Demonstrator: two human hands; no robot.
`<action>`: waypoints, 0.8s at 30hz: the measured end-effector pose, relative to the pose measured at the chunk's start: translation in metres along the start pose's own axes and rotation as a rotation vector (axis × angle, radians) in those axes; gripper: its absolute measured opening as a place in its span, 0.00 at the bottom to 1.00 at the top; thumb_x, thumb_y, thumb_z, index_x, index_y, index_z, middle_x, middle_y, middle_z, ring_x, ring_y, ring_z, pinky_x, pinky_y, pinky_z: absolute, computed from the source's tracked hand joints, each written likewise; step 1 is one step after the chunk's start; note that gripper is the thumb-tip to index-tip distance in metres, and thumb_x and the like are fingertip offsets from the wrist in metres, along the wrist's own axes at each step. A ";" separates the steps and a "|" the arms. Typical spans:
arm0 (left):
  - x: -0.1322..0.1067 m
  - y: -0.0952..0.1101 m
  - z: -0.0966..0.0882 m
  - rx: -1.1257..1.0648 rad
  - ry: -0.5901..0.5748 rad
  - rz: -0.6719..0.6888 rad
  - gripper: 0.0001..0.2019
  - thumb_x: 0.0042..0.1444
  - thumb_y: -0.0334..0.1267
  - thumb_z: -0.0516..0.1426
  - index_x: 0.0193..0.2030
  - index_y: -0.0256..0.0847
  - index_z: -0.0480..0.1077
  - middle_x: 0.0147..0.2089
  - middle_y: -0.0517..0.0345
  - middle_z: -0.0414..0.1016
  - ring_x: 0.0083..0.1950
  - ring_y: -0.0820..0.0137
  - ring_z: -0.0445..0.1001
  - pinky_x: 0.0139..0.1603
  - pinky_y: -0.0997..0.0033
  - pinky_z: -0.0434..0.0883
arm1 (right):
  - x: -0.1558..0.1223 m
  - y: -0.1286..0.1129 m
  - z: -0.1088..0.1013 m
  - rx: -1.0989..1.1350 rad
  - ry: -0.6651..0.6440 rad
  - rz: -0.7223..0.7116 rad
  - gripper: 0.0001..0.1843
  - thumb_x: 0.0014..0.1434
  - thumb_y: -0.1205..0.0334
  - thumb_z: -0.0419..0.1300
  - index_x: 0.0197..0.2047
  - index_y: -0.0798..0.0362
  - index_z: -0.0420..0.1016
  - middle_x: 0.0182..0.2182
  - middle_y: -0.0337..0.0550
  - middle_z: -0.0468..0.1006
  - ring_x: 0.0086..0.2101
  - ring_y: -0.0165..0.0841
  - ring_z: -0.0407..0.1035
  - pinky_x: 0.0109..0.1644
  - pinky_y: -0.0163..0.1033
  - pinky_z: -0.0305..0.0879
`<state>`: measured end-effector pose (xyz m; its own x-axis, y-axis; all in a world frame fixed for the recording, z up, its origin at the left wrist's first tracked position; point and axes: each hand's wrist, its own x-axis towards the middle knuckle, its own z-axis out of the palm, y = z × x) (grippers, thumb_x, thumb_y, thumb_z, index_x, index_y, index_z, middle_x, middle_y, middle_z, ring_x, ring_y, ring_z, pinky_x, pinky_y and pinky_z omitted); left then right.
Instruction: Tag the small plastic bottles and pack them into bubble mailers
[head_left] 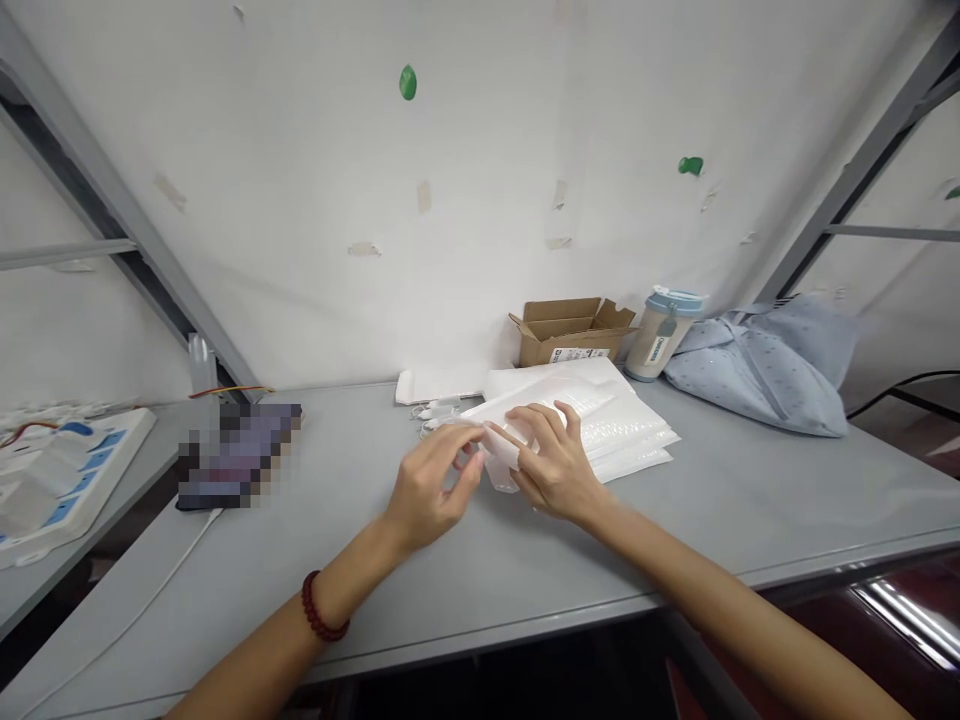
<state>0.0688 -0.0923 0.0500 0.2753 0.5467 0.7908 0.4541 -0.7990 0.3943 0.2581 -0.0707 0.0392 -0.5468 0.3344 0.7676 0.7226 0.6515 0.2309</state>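
A small, translucent white plastic bag (501,476) is held up just above the grey table, in front of the white padded mailers. My left hand (435,482), with a dark red bead bracelet at the wrist, pinches the bag's upper left edge between thumb and fingers. From the other side my right hand (553,462) grips the bag, its index finger stretched along the top edge. What the bag contains, if anything, I cannot make out. Behind it lie several white padded mailers (626,435) in a loose stack. White cables with a small adapter (441,408) lie just beyond my left fingers.
A flat white box (439,385) and an open cardboard box (566,345) stand near the wall. To the right are a lidded cup (660,340) and a light blue cloth bag (757,375). A pixelated phone (244,455) and a power strip (75,490) lie left.
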 end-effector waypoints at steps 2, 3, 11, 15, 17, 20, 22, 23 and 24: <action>-0.004 -0.003 0.005 0.178 -0.007 0.182 0.18 0.55 0.27 0.52 0.53 0.36 0.64 0.46 0.46 0.71 0.47 0.64 0.70 0.44 0.64 0.72 | 0.001 0.001 -0.001 0.019 0.056 0.000 0.16 0.54 0.67 0.50 0.45 0.53 0.69 0.42 0.52 0.71 0.46 0.42 0.63 0.51 0.54 0.52; -0.005 -0.005 0.007 0.260 -0.014 0.237 0.20 0.54 0.26 0.53 0.55 0.35 0.62 0.48 0.44 0.70 0.50 0.62 0.69 0.46 0.61 0.72 | 0.002 0.001 -0.002 0.022 0.082 -0.003 0.15 0.54 0.67 0.50 0.45 0.54 0.69 0.40 0.52 0.72 0.45 0.41 0.64 0.50 0.53 0.53; 0.009 -0.013 0.018 0.436 0.016 0.433 0.17 0.57 0.27 0.51 0.54 0.35 0.60 0.45 0.45 0.73 0.50 0.61 0.71 0.48 0.58 0.72 | 0.003 -0.001 -0.002 0.063 0.267 -0.071 0.10 0.55 0.76 0.51 0.36 0.53 0.66 0.37 0.41 0.78 0.43 0.32 0.69 0.56 0.49 0.50; 0.027 -0.005 0.027 0.305 0.038 0.321 0.08 0.58 0.27 0.49 0.42 0.36 0.67 0.35 0.51 0.74 0.39 0.66 0.73 0.40 0.64 0.72 | 0.003 0.007 -0.003 -0.022 0.384 0.024 0.13 0.56 0.76 0.52 0.40 0.50 0.67 0.42 0.45 0.75 0.48 0.35 0.67 0.53 0.48 0.55; 0.041 0.002 0.033 0.172 0.062 0.089 0.06 0.58 0.32 0.51 0.33 0.37 0.68 0.28 0.56 0.72 0.32 0.70 0.71 0.33 0.69 0.71 | 0.005 0.013 -0.005 -0.083 0.446 0.110 0.14 0.56 0.72 0.55 0.45 0.50 0.67 0.48 0.50 0.71 0.51 0.39 0.64 0.52 0.49 0.56; 0.065 0.009 0.042 -0.210 0.048 -0.408 0.12 0.55 0.40 0.54 0.24 0.37 0.66 0.22 0.62 0.65 0.23 0.75 0.65 0.25 0.74 0.67 | 0.006 0.025 -0.004 -0.172 0.462 0.182 0.17 0.57 0.70 0.56 0.50 0.49 0.65 0.51 0.52 0.69 0.53 0.40 0.61 0.53 0.48 0.54; 0.077 0.008 0.048 -0.507 0.027 -0.675 0.13 0.52 0.42 0.57 0.23 0.36 0.66 0.22 0.62 0.65 0.22 0.77 0.64 0.23 0.75 0.66 | 0.006 0.033 -0.002 -0.198 0.407 0.185 0.16 0.59 0.71 0.54 0.50 0.48 0.66 0.50 0.49 0.70 0.53 0.38 0.61 0.55 0.49 0.51; 0.082 0.006 0.050 -0.617 0.013 -0.778 0.12 0.50 0.42 0.58 0.22 0.36 0.67 0.22 0.62 0.65 0.22 0.77 0.63 0.23 0.75 0.66 | 0.005 0.037 -0.001 -0.199 0.360 0.184 0.16 0.60 0.71 0.53 0.49 0.48 0.67 0.50 0.48 0.71 0.53 0.38 0.62 0.56 0.49 0.49; 0.086 0.004 0.052 -0.693 -0.004 -0.859 0.12 0.48 0.41 0.60 0.21 0.35 0.67 0.21 0.62 0.65 0.21 0.78 0.63 0.23 0.75 0.66 | 0.004 0.040 0.000 -0.191 0.304 0.183 0.14 0.61 0.69 0.52 0.49 0.48 0.67 0.50 0.48 0.71 0.53 0.38 0.62 0.56 0.49 0.47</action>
<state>0.1384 -0.0350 0.0949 0.0986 0.9870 0.1269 -0.0778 -0.1195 0.9898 0.2848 -0.0430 0.0516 -0.2723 0.1981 0.9416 0.8778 0.4519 0.1588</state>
